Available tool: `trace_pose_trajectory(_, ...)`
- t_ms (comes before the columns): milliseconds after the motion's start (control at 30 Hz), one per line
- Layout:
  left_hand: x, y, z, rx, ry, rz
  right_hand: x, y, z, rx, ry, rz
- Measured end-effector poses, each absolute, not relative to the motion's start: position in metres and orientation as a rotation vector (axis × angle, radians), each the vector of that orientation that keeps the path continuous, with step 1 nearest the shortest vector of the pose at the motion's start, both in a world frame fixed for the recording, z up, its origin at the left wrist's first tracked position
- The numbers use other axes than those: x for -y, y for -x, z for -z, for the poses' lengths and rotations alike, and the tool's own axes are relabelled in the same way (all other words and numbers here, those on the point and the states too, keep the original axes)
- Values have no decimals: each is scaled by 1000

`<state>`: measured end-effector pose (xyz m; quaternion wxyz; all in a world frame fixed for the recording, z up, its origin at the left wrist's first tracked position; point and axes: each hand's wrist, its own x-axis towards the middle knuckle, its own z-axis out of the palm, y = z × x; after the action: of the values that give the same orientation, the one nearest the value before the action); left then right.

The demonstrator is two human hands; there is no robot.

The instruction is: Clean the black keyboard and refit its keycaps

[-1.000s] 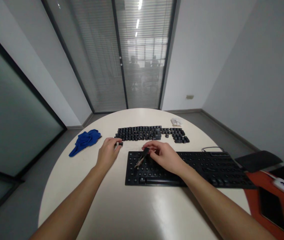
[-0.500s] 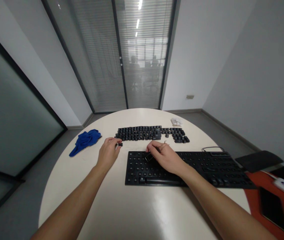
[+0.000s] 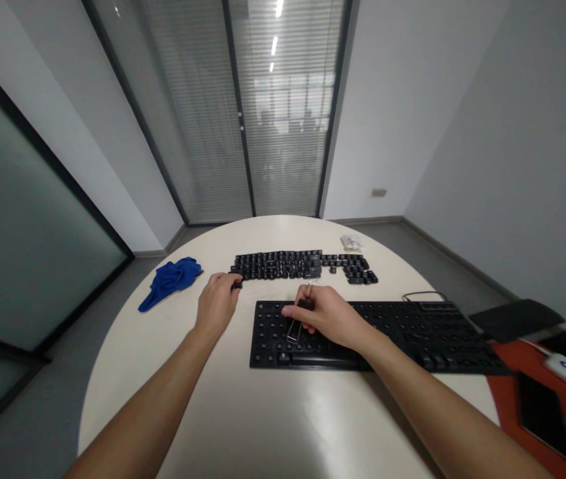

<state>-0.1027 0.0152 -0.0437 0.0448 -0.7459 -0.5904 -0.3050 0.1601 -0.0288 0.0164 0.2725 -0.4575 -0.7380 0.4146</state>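
My left hand [image 3: 217,299] is closed on a small black keycap [image 3: 237,285], pinched between thumb and fingertips. It is beside the left end of the loose black keycaps [image 3: 277,265], laid out in rows. My right hand [image 3: 330,314] grips a keycap puller [image 3: 293,330] with a dark handle and a thin wire loop. The loop points down and toward me, over the left part of the black keyboard [image 3: 322,360]. Most of that keyboard shows bare switch stems. Whether the loop touches the keyboard I cannot tell.
A crumpled blue cloth [image 3: 170,279] lies on the left of the round white table [image 3: 223,412]. Near the far right edge is a clear plastic bag [image 3: 351,243]. A cable [image 3: 425,295] curls behind the keyboard. A phone [image 3: 545,412] rests on an orange surface at right.
My right hand has turned the puller, so its wire loop now points more toward me. My left hand, still pinching the keycap, has shifted slightly.
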Motion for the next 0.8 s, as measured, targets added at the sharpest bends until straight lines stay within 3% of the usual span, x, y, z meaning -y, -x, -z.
trace_pose_trajectory(267, 10, 86, 30, 1588, 2604, 1119, 35, -154, -18, 2232, 1115, -1036)
trace_pose_trajectory(567, 28, 76, 21, 1252, 3124, 1026, 39, -149, -14, 2414, 1081, -715)
trace_pose_trajectory(800, 29, 76, 22, 1230, 3188, 1015, 40, -152, -17, 2592, 817, -734)
